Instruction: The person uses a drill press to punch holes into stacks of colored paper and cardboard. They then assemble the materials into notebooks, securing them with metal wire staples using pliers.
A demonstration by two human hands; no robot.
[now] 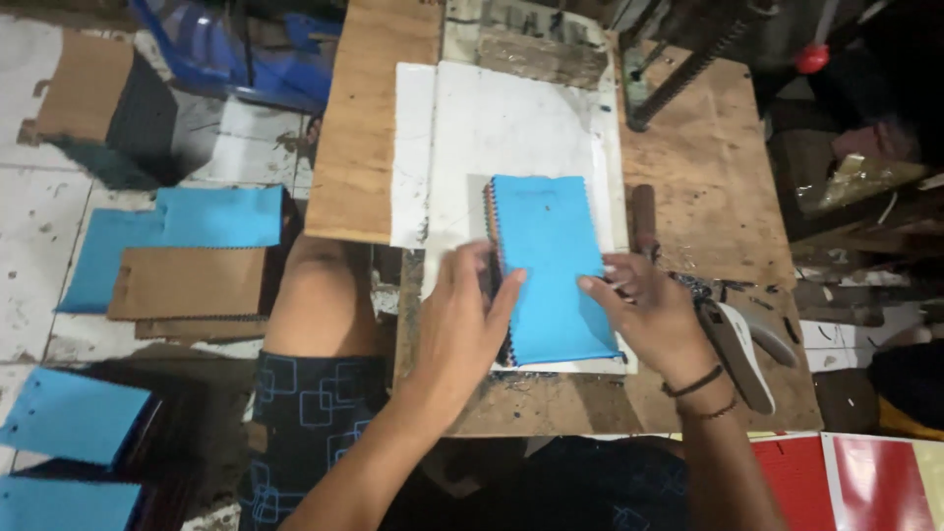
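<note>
While both hands clasp blue notebook (549, 265) | left hand (460, 329) on spine | right hand (649, 313) fingers flat on cover | white sheet (492, 128) underneath

No pkgs, labels, signs or screens in view – only plain blue covers (218, 216), brown card sheets (187, 283) & red sheets (844, 482) w/o visible markings; nothing boxed or wrapped that can be made out
</note>
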